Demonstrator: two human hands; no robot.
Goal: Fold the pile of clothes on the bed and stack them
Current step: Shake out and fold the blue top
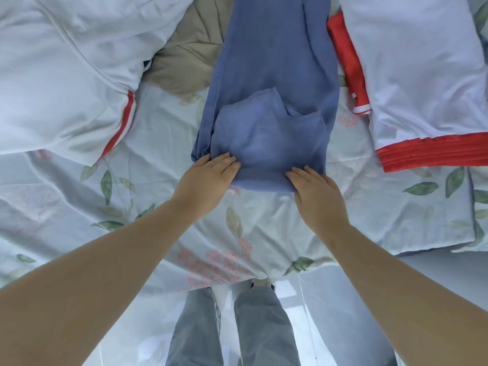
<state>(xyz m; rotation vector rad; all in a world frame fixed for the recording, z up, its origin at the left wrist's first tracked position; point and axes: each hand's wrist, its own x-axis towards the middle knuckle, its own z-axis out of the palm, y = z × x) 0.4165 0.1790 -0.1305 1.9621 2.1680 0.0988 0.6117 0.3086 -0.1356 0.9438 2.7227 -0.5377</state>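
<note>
A blue garment (272, 83) lies lengthwise on the bed in front of me, folded narrow, with its near end doubled back over itself. My left hand (208, 178) rests on the near left corner of that folded end, fingers fairly straight on the cloth. My right hand (317, 194) lies flat on the near right corner in the same way. A white garment with red trim (422, 75) lies folded at the right. Another white garment with a red stripe (66, 75) lies crumpled at the left.
A beige garment (184, 59) lies behind the blue one at the back left. The bed sheet (158, 196) is pale with green leaves and pink flowers. Its near edge hangs in front of my legs (232, 326) and the glossy floor.
</note>
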